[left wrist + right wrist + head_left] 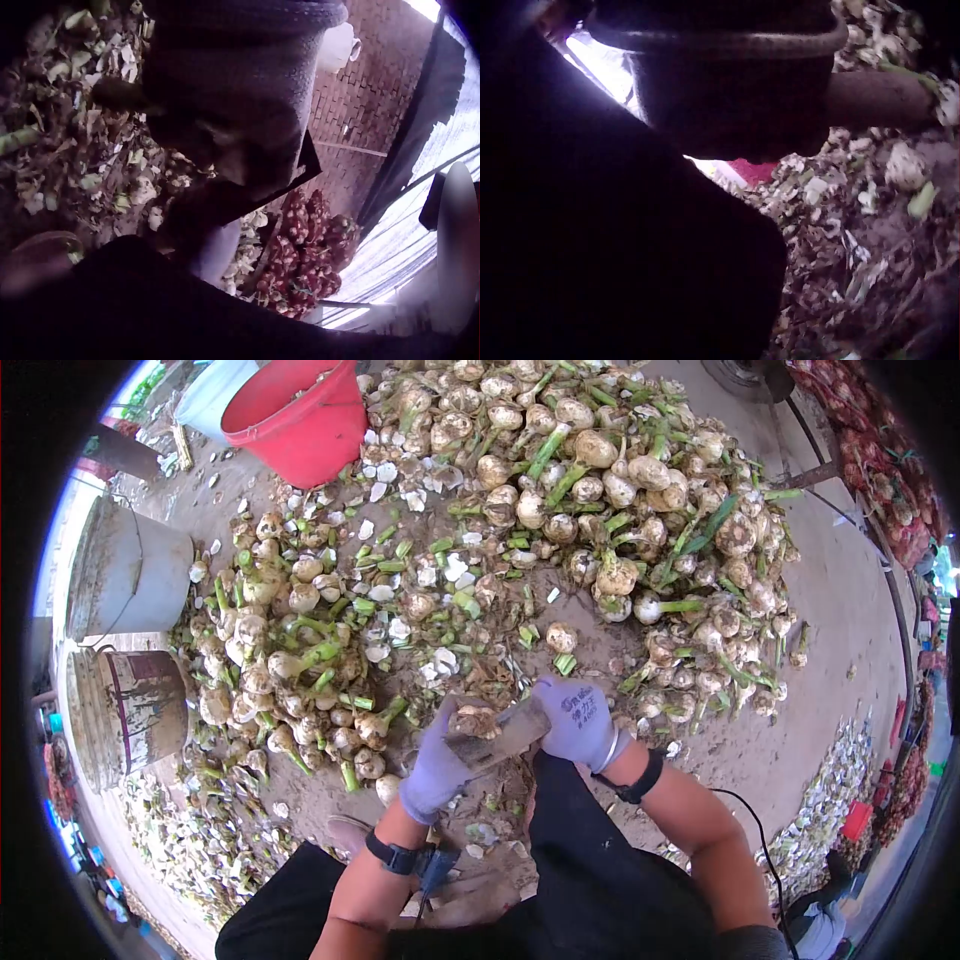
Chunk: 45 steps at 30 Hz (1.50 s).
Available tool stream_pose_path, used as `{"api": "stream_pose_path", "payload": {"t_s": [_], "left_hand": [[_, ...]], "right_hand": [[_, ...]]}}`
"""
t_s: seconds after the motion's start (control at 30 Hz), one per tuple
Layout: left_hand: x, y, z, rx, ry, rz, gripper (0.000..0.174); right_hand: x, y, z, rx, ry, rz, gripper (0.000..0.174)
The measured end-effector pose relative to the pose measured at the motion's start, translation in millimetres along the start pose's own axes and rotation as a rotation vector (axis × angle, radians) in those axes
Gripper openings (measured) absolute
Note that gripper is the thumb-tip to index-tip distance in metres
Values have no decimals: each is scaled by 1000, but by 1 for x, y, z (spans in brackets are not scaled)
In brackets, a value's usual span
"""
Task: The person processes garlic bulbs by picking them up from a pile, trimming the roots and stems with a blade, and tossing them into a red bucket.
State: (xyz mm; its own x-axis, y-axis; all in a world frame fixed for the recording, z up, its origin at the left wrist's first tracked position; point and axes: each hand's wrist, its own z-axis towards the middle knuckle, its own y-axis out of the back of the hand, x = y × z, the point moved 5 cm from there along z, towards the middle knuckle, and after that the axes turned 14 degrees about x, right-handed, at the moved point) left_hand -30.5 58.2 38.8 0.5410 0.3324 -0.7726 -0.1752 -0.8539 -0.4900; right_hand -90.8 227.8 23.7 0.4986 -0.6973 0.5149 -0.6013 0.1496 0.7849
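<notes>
Both hands wear pale purple gloves and meet low in the middle of the head view. My left hand [438,768] holds a dirt-stained garlic bulb [478,721] by its side. My right hand [580,722] grips the right end of a flat grey-brown, blade-like tool [508,736], which lies right against the bulb on the near side. In the left wrist view, the dark corner of this flat tool [309,166] sticks out past the gloved fingers. The right wrist view is mostly dark, with the glove cuff across its top.
A large heap of garlic with stalks [640,500] lies ahead, and a smaller pile [285,650] to the left. Cut stalks and peel [440,575] litter the ground between. A red bucket [310,425] and white buckets [140,575] stand at the left.
</notes>
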Motion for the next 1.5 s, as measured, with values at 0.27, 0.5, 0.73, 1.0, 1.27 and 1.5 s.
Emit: {"api": "stream_pose_path", "payload": {"t_s": [0.27, 0.5, 0.73, 1.0, 1.27, 1.5], "left_hand": [[-40, 17, -15, -48, -226, 428, 61], [-37, 10, -13, -291, -496, -318, 46], [-46, 86, -35, -610, -561, -247, 35], [-69, 68, -35, -283, -809, -653, 26], [-8, 31, 15, -128, -153, -55, 80], [-16, -9, 21, -58, -236, 161, 86]], "right_hand": [[-50, 7, -11, -107, -556, 464, 51], [8, -15, -11, 225, -431, 961, 55], [-15, 22, -2, 48, -620, 979, 38], [-34, -27, 25, 88, -259, -113, 42], [-79, -8, 45, -15, -414, 375, 53], [20, 11, 7, 48, -331, 1616, 37]]}}
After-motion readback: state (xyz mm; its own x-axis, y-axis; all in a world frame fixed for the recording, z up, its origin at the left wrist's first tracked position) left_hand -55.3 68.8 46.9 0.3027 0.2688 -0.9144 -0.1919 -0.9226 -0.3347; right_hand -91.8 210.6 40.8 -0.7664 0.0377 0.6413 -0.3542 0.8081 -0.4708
